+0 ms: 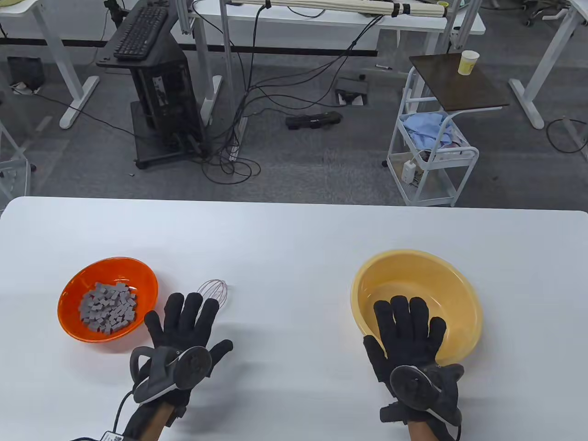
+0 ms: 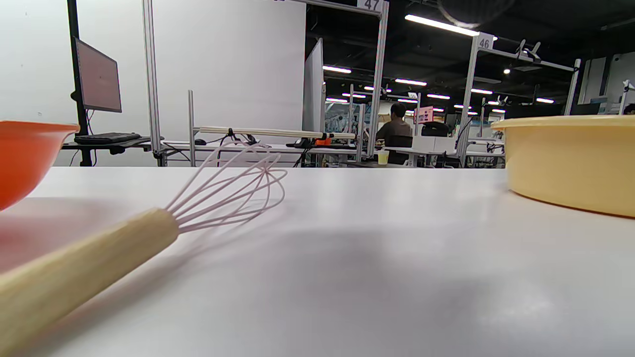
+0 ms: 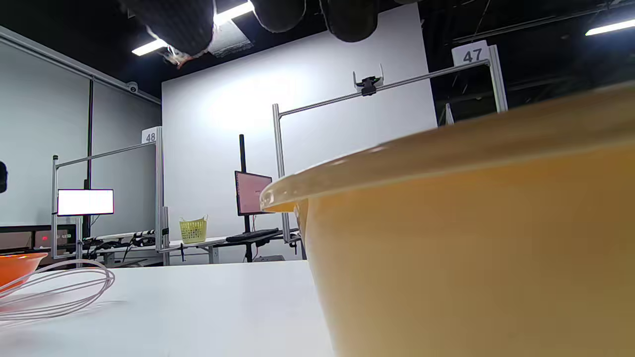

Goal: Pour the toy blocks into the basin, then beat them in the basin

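An orange bowl at the table's left holds several small grey toy blocks. The yellow basin stands at the right with nothing in it. A whisk with a wooden handle lies between them, its pink wire head pointing away. My left hand lies flat with spread fingers above the whisk's handle, right of the orange bowl. My right hand is spread flat over the basin's near rim. Neither hand holds anything.
The white table ends at a far edge, with grey floor, cables and a small cart beyond. The basin's outer wall shows at the right of the left wrist view.
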`<state>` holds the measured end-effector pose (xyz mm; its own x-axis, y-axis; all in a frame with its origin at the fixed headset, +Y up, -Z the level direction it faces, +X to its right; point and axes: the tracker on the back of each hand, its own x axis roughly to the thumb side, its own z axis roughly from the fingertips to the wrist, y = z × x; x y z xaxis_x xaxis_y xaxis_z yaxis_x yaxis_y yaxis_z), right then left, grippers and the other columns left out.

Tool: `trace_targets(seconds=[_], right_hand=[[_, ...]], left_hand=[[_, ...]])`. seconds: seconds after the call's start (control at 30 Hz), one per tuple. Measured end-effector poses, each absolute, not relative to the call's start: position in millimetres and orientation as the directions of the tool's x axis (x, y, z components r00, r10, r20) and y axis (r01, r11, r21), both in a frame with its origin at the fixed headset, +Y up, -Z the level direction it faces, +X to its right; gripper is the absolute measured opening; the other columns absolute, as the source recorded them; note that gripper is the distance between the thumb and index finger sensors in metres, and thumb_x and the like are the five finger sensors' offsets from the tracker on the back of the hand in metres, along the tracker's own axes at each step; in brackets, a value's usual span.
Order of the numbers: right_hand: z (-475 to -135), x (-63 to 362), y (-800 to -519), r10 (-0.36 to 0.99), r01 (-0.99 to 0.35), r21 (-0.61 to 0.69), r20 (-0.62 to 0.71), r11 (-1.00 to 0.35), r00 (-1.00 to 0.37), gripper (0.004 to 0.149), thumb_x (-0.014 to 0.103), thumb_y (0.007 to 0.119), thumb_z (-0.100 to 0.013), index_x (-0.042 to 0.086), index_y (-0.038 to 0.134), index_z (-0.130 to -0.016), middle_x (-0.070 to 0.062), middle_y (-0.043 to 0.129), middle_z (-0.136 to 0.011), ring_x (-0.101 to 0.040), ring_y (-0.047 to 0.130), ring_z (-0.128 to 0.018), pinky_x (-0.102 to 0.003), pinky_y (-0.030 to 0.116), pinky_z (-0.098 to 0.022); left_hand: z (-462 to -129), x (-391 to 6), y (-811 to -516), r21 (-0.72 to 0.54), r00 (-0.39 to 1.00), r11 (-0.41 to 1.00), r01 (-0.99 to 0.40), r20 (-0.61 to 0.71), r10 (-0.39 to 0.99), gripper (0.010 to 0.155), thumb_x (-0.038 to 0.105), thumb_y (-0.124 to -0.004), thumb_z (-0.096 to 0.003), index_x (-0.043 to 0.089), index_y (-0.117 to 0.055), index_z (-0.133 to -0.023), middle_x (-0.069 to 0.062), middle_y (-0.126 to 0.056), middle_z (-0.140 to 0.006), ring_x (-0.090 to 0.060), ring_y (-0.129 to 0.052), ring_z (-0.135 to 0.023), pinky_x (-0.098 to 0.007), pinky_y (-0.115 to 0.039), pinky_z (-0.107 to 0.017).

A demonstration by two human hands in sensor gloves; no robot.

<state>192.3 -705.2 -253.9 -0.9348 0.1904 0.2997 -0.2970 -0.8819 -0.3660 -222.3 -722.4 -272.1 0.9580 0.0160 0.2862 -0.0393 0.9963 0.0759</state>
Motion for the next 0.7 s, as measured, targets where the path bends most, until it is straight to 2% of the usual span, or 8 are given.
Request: trace_targets(seconds=[0.47,0.7], right_hand=[[-253.1,194.9,-706.7,0.224,-0.316,-0.344,0.280,-0.884,-0.933,0.068,0.048,0.060,-0.069,0.014,0.031,-0.119,-0.027,0.032,-0.124,-0.061,0.021,-0.108,-0.086,0.016,-0.066],[-251.8,225.4,-703.6,0.347,-0.371,-0.372,0.131,-0.851,-0.929,0.071,0.047,0.060,-0.070,0.007,0.028,-0.119,-0.032,0.032,-0.123,-0.064,0.026,-0.106,-0.086,0.021,-0.067]], left_hand=[[-271.9,-233.0,-715.3,0.106,0.967,0.991,-0.085,0.250,0.056,0.081,0.061,-0.051,-0.0660,0.011,-0.024,-0.123,-0.033,-0.020,-0.128,-0.065,-0.021,-0.113,-0.091,-0.023,-0.064],[-272.2,-236.2,-715.5,0.105,0.970,0.991,-0.080,0.236,0.053,0.080,0.061,-0.051,-0.0660,0.010,-0.026,-0.123,-0.033,-0.021,-0.128,-0.065,-0.022,-0.113,-0.091,-0.023,-0.064]])
